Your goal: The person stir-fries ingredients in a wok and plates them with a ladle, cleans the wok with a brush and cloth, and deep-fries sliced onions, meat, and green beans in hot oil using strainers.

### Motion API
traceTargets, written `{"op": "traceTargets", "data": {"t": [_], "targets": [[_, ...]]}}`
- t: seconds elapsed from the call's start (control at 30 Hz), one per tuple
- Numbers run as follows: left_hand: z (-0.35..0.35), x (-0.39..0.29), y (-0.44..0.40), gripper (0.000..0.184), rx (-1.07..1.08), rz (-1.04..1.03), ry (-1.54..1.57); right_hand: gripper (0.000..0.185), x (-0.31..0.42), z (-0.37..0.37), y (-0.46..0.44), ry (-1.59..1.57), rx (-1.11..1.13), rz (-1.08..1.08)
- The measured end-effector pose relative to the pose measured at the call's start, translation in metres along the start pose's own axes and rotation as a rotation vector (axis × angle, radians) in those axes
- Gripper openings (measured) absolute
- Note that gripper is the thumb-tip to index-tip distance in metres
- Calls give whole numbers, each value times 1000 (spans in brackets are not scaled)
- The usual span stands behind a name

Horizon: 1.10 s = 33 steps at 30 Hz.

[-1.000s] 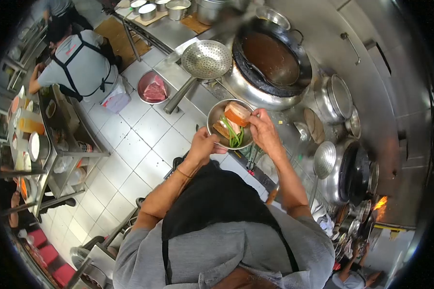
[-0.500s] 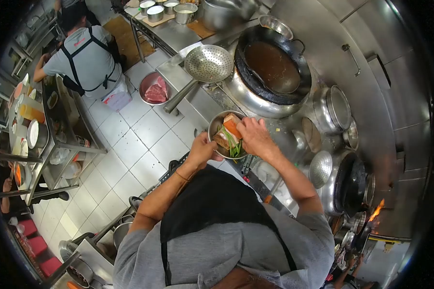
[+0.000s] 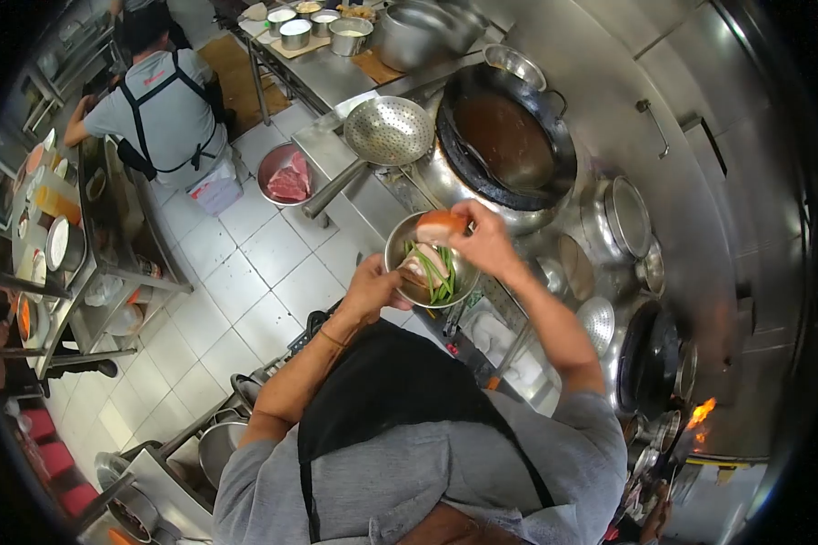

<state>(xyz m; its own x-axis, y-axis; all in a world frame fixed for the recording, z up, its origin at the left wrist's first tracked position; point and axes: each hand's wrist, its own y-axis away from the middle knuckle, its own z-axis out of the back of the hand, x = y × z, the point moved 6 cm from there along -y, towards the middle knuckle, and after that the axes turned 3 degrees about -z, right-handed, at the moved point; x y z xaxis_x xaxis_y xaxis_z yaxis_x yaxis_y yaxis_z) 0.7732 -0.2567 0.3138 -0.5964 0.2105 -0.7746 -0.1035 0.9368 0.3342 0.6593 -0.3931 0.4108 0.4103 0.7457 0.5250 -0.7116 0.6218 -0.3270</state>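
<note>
Gripping a metal bowl point(image 3: 466, 275) by its left side with the left hand point(image 3: 373, 288), pinching an orange-skinned meat chunk point(image 3: 437, 227) with the right hand point(image 3: 483, 241) over the bowl's far side. Just shifted that chunk farther over, so now showing more of the green stalks point(image 3: 446, 276) and pale pieces point(image 3: 413, 266). Beyond, can see a perforated ladle point(image 3: 388, 131) far left, plus a dark wok point(image 3: 565, 163) to its right.

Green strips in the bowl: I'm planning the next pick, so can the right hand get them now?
Probably not yet: the right hand holds the orange piece, though the green strips lie exposed in the bowl.
</note>
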Motion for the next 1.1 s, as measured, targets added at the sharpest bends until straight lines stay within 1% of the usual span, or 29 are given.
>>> {"op": "traceTargets", "data": {"t": [0.07,0.13,0.2,0.27,0.3,0.33,0.4,0.43,0.47,0.5,0.53,0.6,0.63,0.7,0.73,0.77,0.8,0.83,0.9,0.93,1.0,1.03,1.07,1.1], "targets": [[2,-3,2,24,1,-13,6,20,-19,20,-29,-174,-9,-287],[8,-1,3,24,-46,-46,-3,21,-32,49,-64,-274,-175,-246],[15,1,6,24,-51,-63,24,21,-28,79,-105,-118,-214,-241],[20,1,11,24,-50,-71,41,23,-18,86,-142,160,-221,-231],[22,-1,14,23,-63,-70,64,25,-34,77,-160,300,-243,-120],[23,-2,16,22,-75,-70,87,25,-52,64,-175,301,-239,-112],[25,-9,22,21,-80,-89,94,31,-94,31,-197,585,-34,-276],[27,-13,23,19,-83,-101,96,31,-107,20,-203,585,-28,-273],[29,-15,24,19,-90,-98,101,31,-124,9,-206,682,21,-335],[34,-17,25,16,-122,-117,85,31,-123,0,-203,777,77,-396],[40,-17,27,14,-158,-133,70,32,-121,-1,-197,765,67,-400],[48,-18,28,12,-196,-159,83,32,-102,0,-189,814,2,-259],[51,-21,31,13,-207,-154,89,25,-50,10,-172,703,-138,-115],[58,-18,28,14,-219,-153,100,16,14,9,-142,364,-28,152],[59,-15,25,14,-219,-146,94,12,35,-3,-120,150,60,157],[59,-16,23,14,-212,-164,92,15,61,-20,-94,36,247,157],[56,-17,20,14,-199,-181,88,17,80,-39,-67,-10,387,298],[52,-16,17,14,-180,-169,74,17,92,-59,-44,-117,427,373],[43,-21,12,15,-174,-217,25,20,99,-87,-21,27,479,483],[40,-17,9,15,-154,-206,13,20,97,-85,-19,33,464,463],[39,-11,5,15,-152,-228,-95,26,83,-78,-22,374,388,276],[36,-9,3,15,-137,-221,-100,36,66,-82,-21,441,437,210],[33,-6,2,15,-135,-202,-93,36,62,-80,-21,445,431,193],[31,-3,1,15,-134,-184,-85,40,54,-81,-19,462,511,114]]}}
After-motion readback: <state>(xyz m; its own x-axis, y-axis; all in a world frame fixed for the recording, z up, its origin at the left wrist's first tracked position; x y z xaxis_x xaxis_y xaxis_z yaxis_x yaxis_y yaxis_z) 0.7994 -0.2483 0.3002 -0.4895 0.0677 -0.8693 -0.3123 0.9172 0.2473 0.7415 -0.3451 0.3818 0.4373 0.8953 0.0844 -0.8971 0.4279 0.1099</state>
